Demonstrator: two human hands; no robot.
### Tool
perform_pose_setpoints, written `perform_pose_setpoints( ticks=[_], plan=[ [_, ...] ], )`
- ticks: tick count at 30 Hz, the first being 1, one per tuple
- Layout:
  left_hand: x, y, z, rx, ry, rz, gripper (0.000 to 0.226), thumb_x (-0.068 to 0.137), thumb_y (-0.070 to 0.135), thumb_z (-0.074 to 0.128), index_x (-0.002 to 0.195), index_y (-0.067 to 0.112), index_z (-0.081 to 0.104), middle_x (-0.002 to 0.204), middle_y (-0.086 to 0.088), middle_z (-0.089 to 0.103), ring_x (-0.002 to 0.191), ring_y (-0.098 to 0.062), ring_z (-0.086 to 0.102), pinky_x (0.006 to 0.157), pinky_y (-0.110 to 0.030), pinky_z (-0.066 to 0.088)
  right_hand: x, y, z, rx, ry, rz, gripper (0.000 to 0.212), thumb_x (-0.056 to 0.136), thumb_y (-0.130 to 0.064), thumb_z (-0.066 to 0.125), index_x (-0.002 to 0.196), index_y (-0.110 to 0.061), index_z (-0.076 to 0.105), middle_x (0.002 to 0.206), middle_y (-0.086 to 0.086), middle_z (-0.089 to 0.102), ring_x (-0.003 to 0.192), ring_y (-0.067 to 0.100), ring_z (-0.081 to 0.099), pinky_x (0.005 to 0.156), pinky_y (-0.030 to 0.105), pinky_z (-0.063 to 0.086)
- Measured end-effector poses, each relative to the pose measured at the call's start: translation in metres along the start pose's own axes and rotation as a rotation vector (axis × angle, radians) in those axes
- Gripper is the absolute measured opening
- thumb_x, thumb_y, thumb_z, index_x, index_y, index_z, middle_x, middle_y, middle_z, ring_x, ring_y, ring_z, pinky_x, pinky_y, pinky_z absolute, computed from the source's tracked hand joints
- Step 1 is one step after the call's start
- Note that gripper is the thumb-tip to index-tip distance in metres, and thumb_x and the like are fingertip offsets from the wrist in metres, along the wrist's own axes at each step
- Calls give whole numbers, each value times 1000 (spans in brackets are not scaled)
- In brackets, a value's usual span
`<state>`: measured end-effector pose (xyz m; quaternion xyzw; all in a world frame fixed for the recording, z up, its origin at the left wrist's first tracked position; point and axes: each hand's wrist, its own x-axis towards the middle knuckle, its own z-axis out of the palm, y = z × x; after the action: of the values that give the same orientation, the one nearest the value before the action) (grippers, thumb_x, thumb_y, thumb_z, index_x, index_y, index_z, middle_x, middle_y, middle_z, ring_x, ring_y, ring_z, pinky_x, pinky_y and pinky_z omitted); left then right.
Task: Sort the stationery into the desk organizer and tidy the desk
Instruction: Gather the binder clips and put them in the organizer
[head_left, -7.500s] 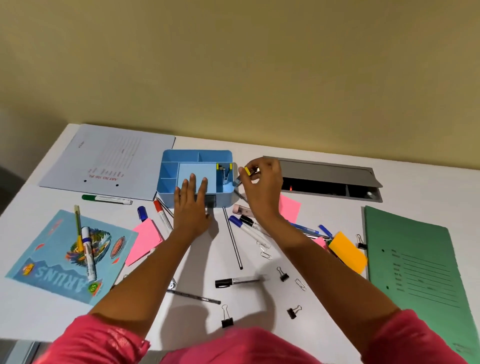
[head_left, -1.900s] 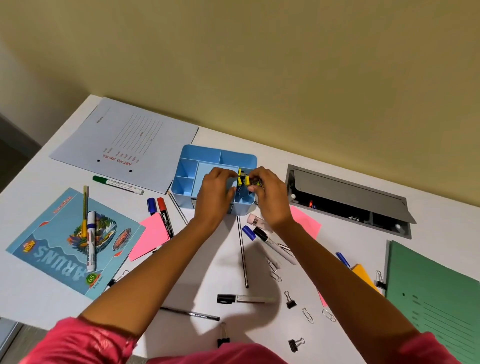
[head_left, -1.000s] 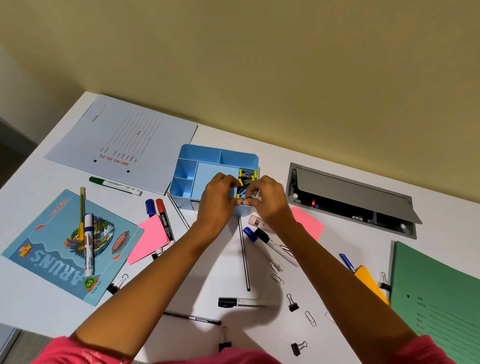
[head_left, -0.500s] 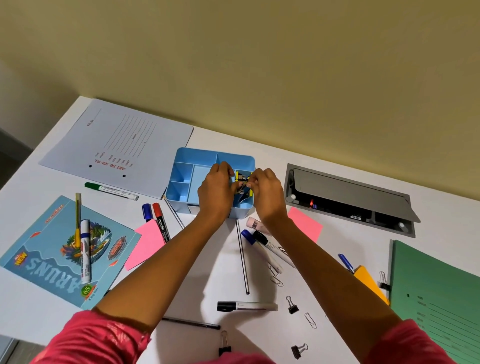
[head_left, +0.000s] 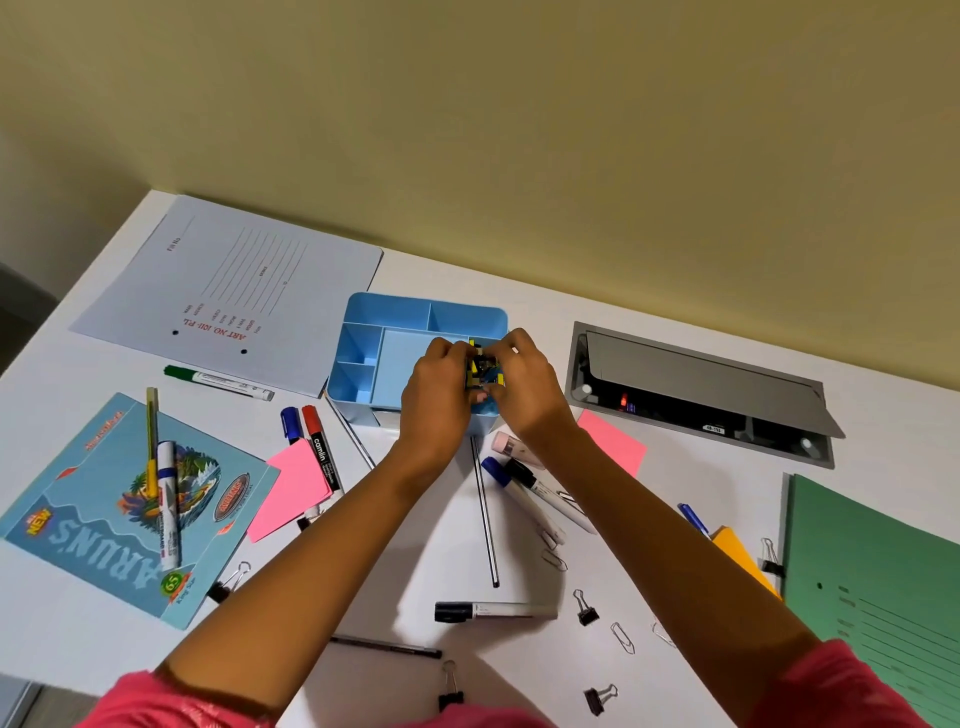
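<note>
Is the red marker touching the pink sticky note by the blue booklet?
Touching. The head view shows the red marker lying across the pink sticky note's upper right edge.

The blue booklet (head_left: 124, 512) reads "ARUN'S", "NEW" and "65". The red marker (head_left: 320, 447) says "camlin". The pale file cover (head_left: 234, 291) carries "ART NO. 1011- P.L".

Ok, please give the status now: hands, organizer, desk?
Both hands together on small yellow-black items, over organizer. Markers and binder clips loose on desk. Nothing blocking.
</note>
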<state>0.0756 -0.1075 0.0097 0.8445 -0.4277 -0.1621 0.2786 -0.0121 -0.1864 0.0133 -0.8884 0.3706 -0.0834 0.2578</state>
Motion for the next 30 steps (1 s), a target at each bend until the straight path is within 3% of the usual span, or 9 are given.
perform_pose_setpoints(
  ticks=[7,11,22,27,30],
  plan=[
    [6,5,-2,57,-2,15,38,85,13,67,120,14,55,119,-9,54,99,-27,61,84,-30,51,1,-8,3,-301,-61,5,38,85,-1,62,121,-3,50,125,16,44,93,28,60,77,31,48],
    [6,6,-2,89,22,32,30,87,13,64,116,10,57,115,-10,56,93,-26,62,81,-29,50,4,-17,0,-370,-65,30,40,88,-1,58,125,-4,44,130,15,39,104,26,55,86,31,46],
    [4,6,-2,111,12,22,24,89,9,61,112,5,60,116,-13,56,88,-26,63,76,-26,50,10,-31,-11,-450,-94,26,36,91,-2,55,125,-6,45,141,15,28,111,27,49,85,31,45],
    [3,5,0,98,5,28,16,87,4,60,103,3,62,106,-15,57,79,-28,61,71,-31,54,13,-32,-12,-491,-113,5,38,89,-4,57,126,-4,45,139,16,32,111,26,49,87,30,44],
    [2,4,2,72,4,29,20,86,4,62,107,3,60,112,-15,55,82,-30,62,75,-32,55,20,-30,-18,-453,-140,-16,35,88,-7,60,122,-3,49,134,17,35,112,27,48,86,30,43]
  ],
)
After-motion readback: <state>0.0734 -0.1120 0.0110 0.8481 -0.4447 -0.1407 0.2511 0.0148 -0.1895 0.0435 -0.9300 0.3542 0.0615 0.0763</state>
